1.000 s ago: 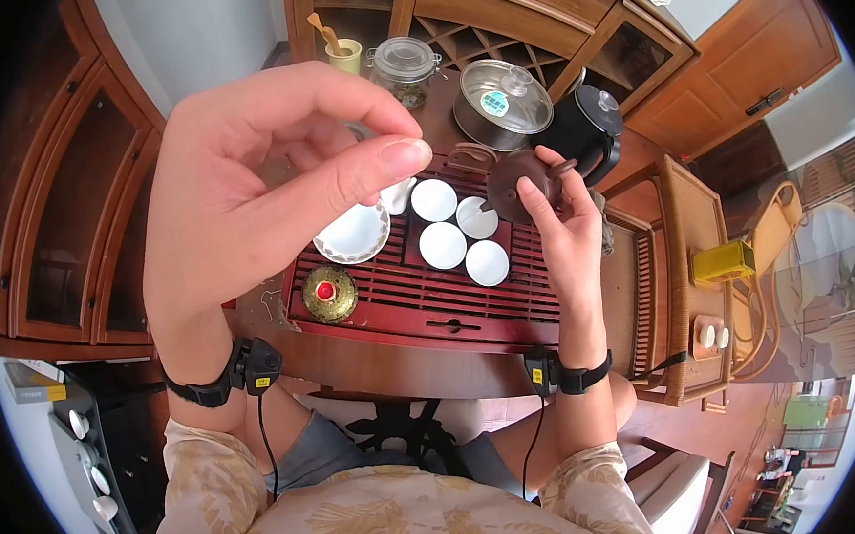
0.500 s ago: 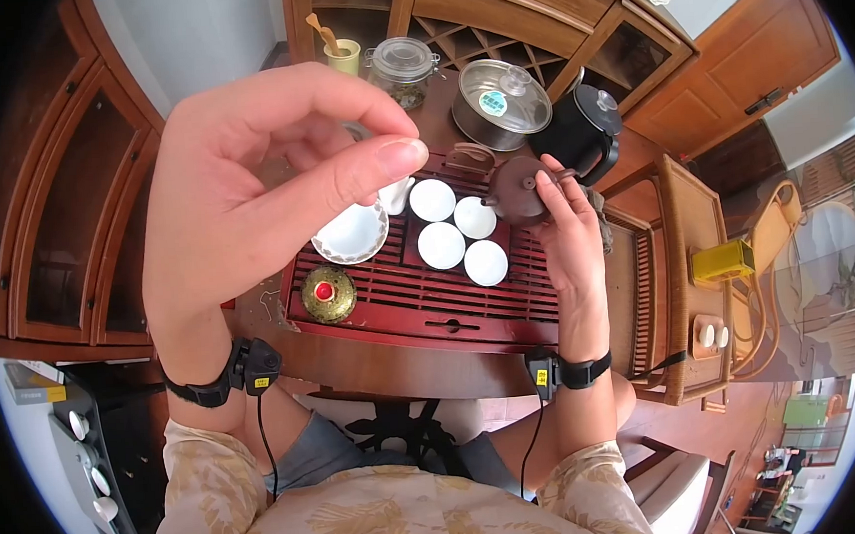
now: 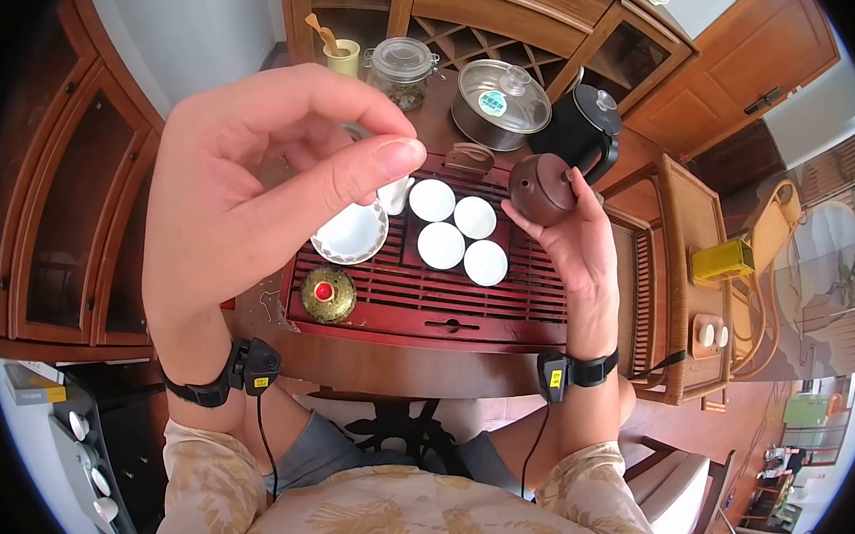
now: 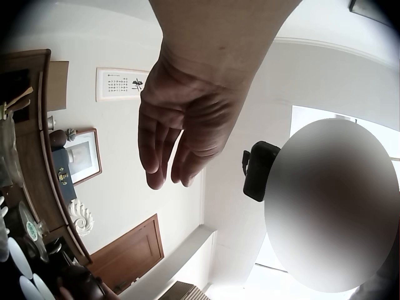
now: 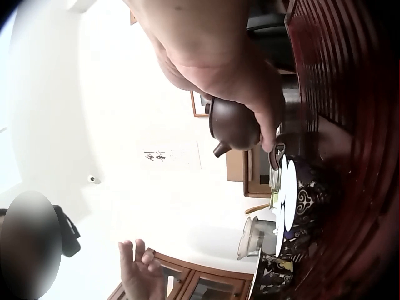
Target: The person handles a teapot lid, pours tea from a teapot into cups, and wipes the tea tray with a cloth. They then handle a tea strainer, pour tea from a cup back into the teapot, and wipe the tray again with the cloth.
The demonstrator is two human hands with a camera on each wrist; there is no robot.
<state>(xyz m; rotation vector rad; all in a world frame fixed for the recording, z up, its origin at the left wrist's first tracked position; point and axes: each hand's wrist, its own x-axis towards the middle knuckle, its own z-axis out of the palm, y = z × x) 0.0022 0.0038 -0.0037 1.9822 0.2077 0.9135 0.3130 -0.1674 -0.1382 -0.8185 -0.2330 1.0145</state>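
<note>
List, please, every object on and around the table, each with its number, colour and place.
Teapot: one, brown, in right hand
Cups: four, white, on tray
Bowl: one, white, patterned rim, left
White vessel: one, beside bowl, partly hidden
Round jar: one, green-gold, red top, tray's left
Tray: one, red, on table
Table: one, brown, under tray
Glass jar: one, clear, behind tray
Pan: one, silver, glass-lidded, behind tray
Kettle: one, black, right of pan
Holder: one, pale green, left of glass jar
Right hand: one, holding teapot
Left hand: one, raised, empty
</note>
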